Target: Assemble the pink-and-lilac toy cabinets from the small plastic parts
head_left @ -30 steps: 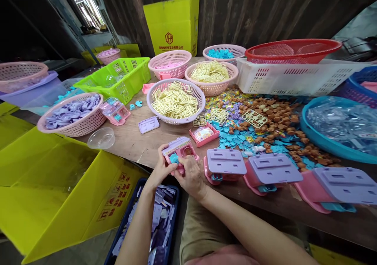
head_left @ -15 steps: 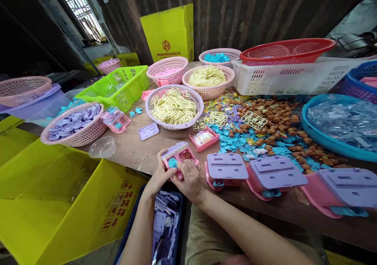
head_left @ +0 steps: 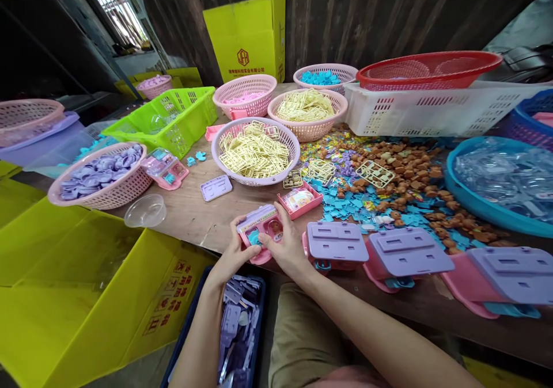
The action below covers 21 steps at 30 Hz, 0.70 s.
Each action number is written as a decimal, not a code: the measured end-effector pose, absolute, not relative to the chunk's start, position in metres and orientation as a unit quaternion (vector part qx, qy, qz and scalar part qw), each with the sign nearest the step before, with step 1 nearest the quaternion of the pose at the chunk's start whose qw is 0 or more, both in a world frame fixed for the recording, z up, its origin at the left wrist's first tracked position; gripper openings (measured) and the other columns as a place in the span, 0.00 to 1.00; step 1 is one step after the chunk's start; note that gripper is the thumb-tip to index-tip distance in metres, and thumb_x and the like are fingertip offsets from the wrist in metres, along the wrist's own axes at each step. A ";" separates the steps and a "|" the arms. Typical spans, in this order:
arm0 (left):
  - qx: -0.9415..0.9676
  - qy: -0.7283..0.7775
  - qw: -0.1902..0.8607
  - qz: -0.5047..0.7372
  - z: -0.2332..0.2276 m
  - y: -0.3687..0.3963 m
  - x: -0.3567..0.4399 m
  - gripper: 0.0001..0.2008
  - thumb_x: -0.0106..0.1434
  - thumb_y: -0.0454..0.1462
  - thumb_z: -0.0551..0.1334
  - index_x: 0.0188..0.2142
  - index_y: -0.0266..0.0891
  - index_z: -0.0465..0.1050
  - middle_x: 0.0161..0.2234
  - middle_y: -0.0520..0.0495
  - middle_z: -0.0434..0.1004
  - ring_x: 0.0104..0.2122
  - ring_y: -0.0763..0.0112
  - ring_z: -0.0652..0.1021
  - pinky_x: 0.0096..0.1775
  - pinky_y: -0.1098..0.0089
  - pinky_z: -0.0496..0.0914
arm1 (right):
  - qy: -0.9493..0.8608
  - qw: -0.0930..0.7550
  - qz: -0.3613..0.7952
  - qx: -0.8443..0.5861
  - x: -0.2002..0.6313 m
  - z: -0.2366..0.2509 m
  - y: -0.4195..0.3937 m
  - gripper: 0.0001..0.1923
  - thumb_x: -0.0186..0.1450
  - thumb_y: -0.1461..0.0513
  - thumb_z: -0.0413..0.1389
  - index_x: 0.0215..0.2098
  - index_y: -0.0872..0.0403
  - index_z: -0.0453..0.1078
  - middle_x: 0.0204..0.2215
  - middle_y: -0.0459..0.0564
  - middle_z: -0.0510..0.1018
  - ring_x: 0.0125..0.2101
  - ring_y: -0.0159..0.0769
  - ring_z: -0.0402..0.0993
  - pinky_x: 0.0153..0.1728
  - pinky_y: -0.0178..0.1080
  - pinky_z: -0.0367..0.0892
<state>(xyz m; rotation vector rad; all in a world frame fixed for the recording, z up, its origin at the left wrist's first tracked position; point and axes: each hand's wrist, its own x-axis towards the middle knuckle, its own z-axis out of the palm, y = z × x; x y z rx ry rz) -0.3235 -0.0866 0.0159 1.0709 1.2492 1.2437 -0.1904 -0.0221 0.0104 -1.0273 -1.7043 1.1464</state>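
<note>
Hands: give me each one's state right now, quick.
Left hand: closed on the left end of the small pink and lilac plastic toy case.
Right hand: closed on the same case's right end, thumb on its front.

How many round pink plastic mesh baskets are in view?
7: purple discs, near yellow frames, far yellow frames, pink parts, blue parts, far left, behind green crate.

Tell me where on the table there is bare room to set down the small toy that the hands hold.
Bare wood lies between the clear bowl, the small purple plate and the toy held by the left hand and right hand. To the right it is crowded: a row of purple-topped toys along the edge, loose blue and brown pieces behind.
</note>
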 end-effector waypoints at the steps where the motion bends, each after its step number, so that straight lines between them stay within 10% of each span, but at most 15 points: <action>1: 0.444 0.520 0.519 0.514 0.017 -0.087 -0.323 0.38 0.56 0.43 0.63 0.57 0.47 0.38 0.59 0.41 0.56 0.57 0.60 0.64 0.58 0.59 0.55 | -0.673 0.415 0.453 -0.412 -0.191 0.011 -0.024 0.35 0.55 0.61 0.58 0.59 0.52 0.53 0.55 0.55 0.65 0.55 0.45 0.59 0.55 0.51 0.56; 17: 0.503 0.608 0.431 0.438 0.013 -0.090 -0.333 0.44 0.49 0.44 0.68 0.59 0.47 0.43 0.61 0.39 0.50 0.57 0.52 0.62 0.56 0.56 0.59 | -0.730 0.388 0.414 -0.381 -0.167 0.028 -0.053 0.43 0.56 0.64 0.55 0.64 0.53 0.39 0.63 0.56 0.51 0.62 0.43 0.45 0.60 0.50 0.48; 21: 0.579 0.633 0.381 0.344 -0.003 -0.085 -0.363 0.50 0.48 0.45 0.66 0.63 0.49 0.34 0.60 0.37 0.53 0.58 0.47 0.62 0.54 0.51 0.61 | -0.808 0.404 0.305 -0.303 -0.104 0.058 -0.052 0.31 0.60 0.64 0.52 0.60 0.55 0.51 0.57 0.56 0.63 0.58 0.36 0.57 0.56 0.42 0.57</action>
